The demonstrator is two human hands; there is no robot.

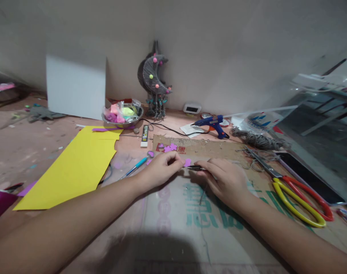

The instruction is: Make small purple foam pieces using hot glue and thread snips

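Note:
My left hand (167,166) pinches a small purple flower-shaped cutout (187,163) at its edge. My right hand (223,177) is closed around a slim dark pointed tool (194,167), whose tip points left at the cutout; its exact kind is hard to make out. Beyond my left hand, more purple flower cutouts (171,147) lie on a flattened cardboard sheet (213,147). A blue pen (137,165) rests left of that hand, with a purple heart-like piece (150,154) at its upper end.
Large scissors (297,201) with red and yellow handles lie at right, beside a phone (310,177) and grey yarn (259,140). A blue glue gun (212,123), a metal bowl (120,122) and a yarn-wrapped moon ornament (150,72) stand farther back. Yellow paper (73,167) covers the left.

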